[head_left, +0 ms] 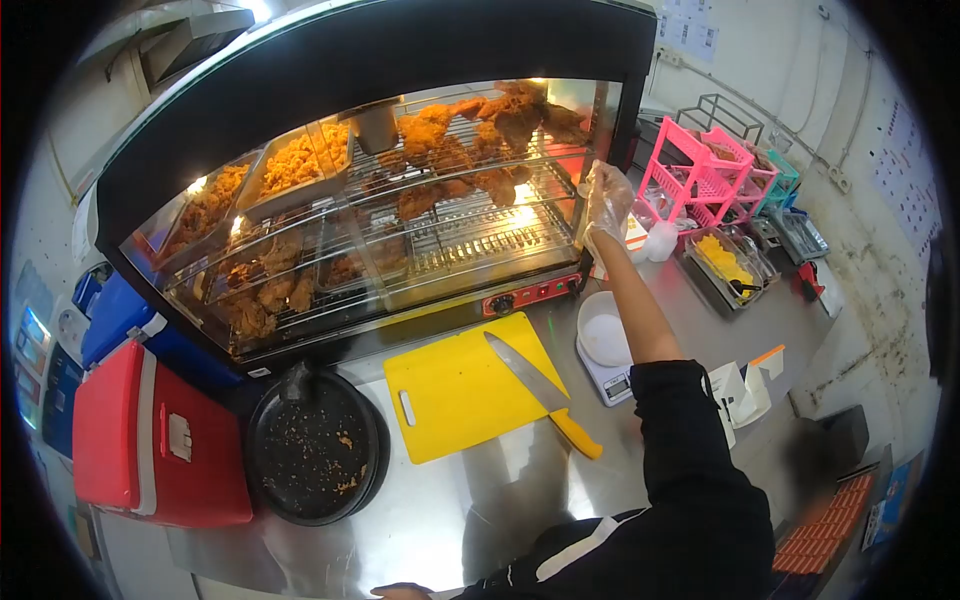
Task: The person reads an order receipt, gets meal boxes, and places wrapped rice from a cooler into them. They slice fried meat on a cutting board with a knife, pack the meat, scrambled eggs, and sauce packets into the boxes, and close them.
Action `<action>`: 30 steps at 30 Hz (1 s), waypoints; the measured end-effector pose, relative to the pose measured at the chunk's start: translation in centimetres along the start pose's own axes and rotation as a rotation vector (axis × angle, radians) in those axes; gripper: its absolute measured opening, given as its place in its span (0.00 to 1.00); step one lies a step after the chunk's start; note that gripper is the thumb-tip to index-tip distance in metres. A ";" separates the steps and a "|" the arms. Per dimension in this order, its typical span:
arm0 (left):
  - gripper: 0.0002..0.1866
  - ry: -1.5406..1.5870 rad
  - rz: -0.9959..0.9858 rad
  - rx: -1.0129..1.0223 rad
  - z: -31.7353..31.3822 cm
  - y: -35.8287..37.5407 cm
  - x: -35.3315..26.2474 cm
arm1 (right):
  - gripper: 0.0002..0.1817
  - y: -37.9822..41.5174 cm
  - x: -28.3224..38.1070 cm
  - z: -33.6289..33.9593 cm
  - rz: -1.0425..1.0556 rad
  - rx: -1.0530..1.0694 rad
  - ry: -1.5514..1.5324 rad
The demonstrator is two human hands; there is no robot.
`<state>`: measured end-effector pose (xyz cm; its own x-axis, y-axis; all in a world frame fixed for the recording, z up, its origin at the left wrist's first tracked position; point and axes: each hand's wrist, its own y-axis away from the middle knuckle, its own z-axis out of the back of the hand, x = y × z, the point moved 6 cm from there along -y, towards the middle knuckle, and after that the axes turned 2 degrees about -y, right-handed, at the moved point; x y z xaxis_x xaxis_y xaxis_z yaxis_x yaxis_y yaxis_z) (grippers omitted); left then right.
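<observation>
My right hand [608,203], in a clear plastic glove, is raised at the right end of the heated display case [380,40]. Its fingers are closed at the edge of the glass door [582,205]. Fried chicken [435,140] lies on the wire racks behind the glass. At the bottom edge of the view, only a small part of my left hand [402,592] shows, low by the metal counter [420,520]; its fingers are mostly hidden. A knife [530,375] with a yellow handle rests across the yellow cutting board [450,400].
Round black pans [310,450] sit beside a red cooler [160,440] at the left. Under my right forearm, a white bowl [603,335] stands on a scale [612,388]. Pink baskets [700,170] and a tray of yellow slices [722,260] are at the right.
</observation>
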<state>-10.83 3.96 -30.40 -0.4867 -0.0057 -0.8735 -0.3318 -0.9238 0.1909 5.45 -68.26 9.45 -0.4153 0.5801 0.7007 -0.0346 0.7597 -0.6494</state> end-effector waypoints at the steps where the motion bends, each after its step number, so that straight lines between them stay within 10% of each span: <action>1: 0.25 -0.008 0.003 0.002 0.0 0.1 0.0 | 0.09 -0.2 0.5 -0.1 0.000 0.008 0.006; 21: 0.26 0.027 0.023 0.028 -1.8 0.9 -0.8 | 0.04 6.1 2.7 -7.3 -0.263 0.243 -0.049; 26: 0.26 0.034 0.022 0.015 -1.2 1.4 -1.0 | 0.09 9.2 6.7 -11.7 0.085 0.766 -0.080; 30: 0.27 0.027 0.036 -0.012 -0.4 1.9 -1.2 | 0.14 4.6 11.6 -11.4 0.363 0.696 0.406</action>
<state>-10.52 2.08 -29.18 -0.4759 -0.0496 -0.8781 -0.3044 -0.9274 0.2174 10.88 -54.69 17.98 -0.1577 0.9110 0.3811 -0.5639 0.2337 -0.7921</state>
